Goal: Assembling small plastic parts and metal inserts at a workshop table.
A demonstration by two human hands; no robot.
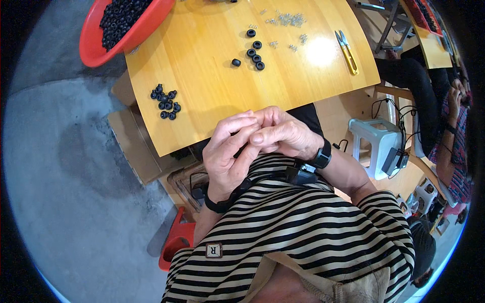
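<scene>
My left hand (230, 146) and my right hand (285, 132) meet just off the near edge of the table, their fingertips pressed together. Both are closed, and whatever they pinch is hidden between the fingers. Beyond them on the yellow table (202, 70) several small black rubber rings (256, 58) form a loose row, with a single black piece (236, 62) lying to their left. A cluster of small black parts (166, 103) rests near the left edge. Tiny clear pieces (292, 20) are scattered toward the far side.
Yellow-handled thread snips (348, 55) lie at the table's right. A red basin (91, 50) full of black parts stands at the far left corner. Cardboard boxes (126, 146) sit below the left edge, and a pale plastic stool (376, 146) is at right, near another seated person (447, 121).
</scene>
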